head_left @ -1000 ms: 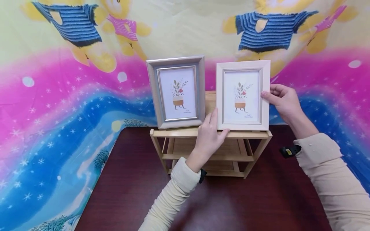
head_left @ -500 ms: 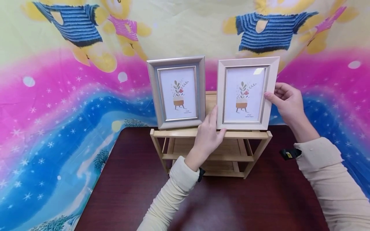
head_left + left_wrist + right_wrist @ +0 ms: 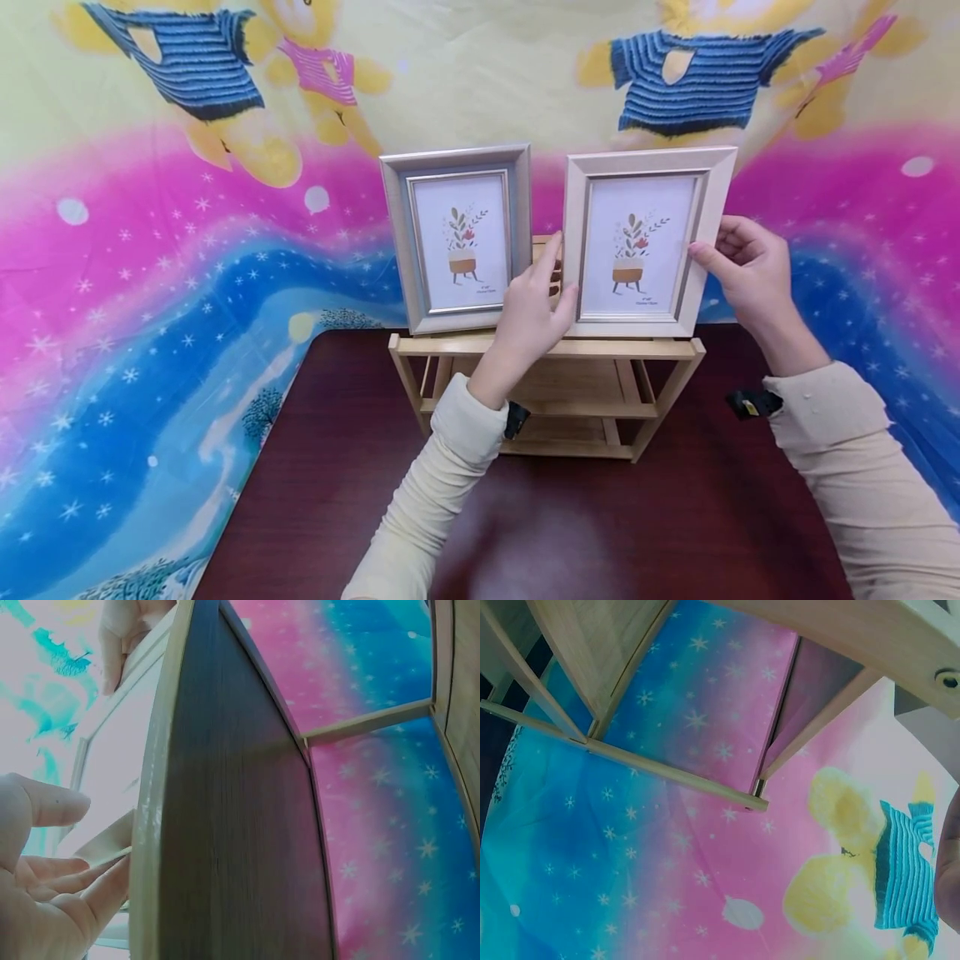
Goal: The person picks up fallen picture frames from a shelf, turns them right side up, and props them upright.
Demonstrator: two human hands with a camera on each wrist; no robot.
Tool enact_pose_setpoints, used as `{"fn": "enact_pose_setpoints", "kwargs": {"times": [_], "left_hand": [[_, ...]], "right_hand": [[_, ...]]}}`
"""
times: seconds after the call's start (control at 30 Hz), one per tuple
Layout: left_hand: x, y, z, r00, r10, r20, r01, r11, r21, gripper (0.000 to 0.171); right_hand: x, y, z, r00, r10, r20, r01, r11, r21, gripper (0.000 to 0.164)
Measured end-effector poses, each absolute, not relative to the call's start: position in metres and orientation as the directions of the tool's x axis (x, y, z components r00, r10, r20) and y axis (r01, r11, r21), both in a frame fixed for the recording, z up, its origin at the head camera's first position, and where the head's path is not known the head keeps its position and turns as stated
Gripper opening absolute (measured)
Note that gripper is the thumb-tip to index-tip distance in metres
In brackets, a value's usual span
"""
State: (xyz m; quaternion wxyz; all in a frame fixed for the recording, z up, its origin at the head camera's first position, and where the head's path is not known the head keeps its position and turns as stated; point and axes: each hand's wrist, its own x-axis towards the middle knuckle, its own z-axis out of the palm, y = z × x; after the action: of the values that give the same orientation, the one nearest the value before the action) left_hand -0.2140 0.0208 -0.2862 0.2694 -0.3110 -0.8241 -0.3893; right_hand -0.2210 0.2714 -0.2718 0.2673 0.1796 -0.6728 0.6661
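Note:
A white picture frame (image 3: 637, 242) stands on the right of a wooden rack's top shelf (image 3: 495, 343), turned slightly. My right hand (image 3: 761, 275) pinches its right edge, thumb on the front and fingers behind. At its lower left, my left hand (image 3: 528, 308) has the index finger extended upward along the edge and the thumb overlapping the lower corner. The left wrist view shows that thumb (image 3: 56, 804) apart from the loosely bent fingers. A silver-grey picture frame (image 3: 465, 242) with the same flower-pot print stands on the left, partly covered by my left hand.
The tiered rack (image 3: 577, 408) stands on a dark red-brown table (image 3: 330, 483). Behind hangs a colourful cloth (image 3: 480, 67) with bears and snowflakes. In the right wrist view, rack slats (image 3: 667, 772) fill the upper part, with one hand (image 3: 949, 877) barely showing.
The white frame's right side has swung outward, turning the frame a little, with my right hand following. My left hand has shifted left and up, its index finger now higher along the edge.

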Motion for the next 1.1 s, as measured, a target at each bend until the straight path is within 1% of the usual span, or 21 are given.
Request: {"fn": "enact_pose_setpoints", "kwargs": {"times": [0.1,0.17,0.3,0.4,0.6,0.83,1.1], "left_hand": [[-0.216,0.021,-0.286,-0.664,0.297,0.686,0.719,0.506,0.477,0.054],[-0.216,0.021,-0.287,-0.658,0.295,0.693,0.723,0.504,0.473,0.053],[-0.215,0.021,-0.288,-0.631,0.296,0.717,0.747,0.479,0.46,0.053],[-0.212,0.021,-0.288,-0.609,0.3,0.734,0.764,0.47,0.442,0.053],[-0.206,0.021,-0.289,-0.57,0.289,0.769,0.783,0.475,0.402,0.053],[-0.2,0.023,-0.294,-0.519,0.273,0.81,0.804,0.478,0.354,0.052],[-0.198,0.025,-0.299,-0.444,0.247,0.861,0.831,0.473,0.293,0.051]], "right_hand": [[-0.221,0.272,-0.271,-0.791,0.107,0.602,-0.596,0.089,-0.798,0.024],[-0.222,0.273,-0.271,-0.792,0.103,0.602,-0.584,0.158,-0.796,0.025],[-0.223,0.276,-0.269,-0.8,0.103,0.591,-0.541,0.304,-0.784,0.027],[-0.224,0.277,-0.268,-0.81,0.096,0.578,-0.517,0.348,-0.782,0.028],[-0.226,0.277,-0.265,-0.83,0.067,0.554,-0.499,0.355,-0.791,0.031],[-0.229,0.279,-0.262,-0.838,0.031,0.544,-0.51,0.308,-0.803,0.03],[-0.233,0.278,-0.26,-0.843,0.006,0.537,-0.508,0.317,-0.801,0.033]]}}
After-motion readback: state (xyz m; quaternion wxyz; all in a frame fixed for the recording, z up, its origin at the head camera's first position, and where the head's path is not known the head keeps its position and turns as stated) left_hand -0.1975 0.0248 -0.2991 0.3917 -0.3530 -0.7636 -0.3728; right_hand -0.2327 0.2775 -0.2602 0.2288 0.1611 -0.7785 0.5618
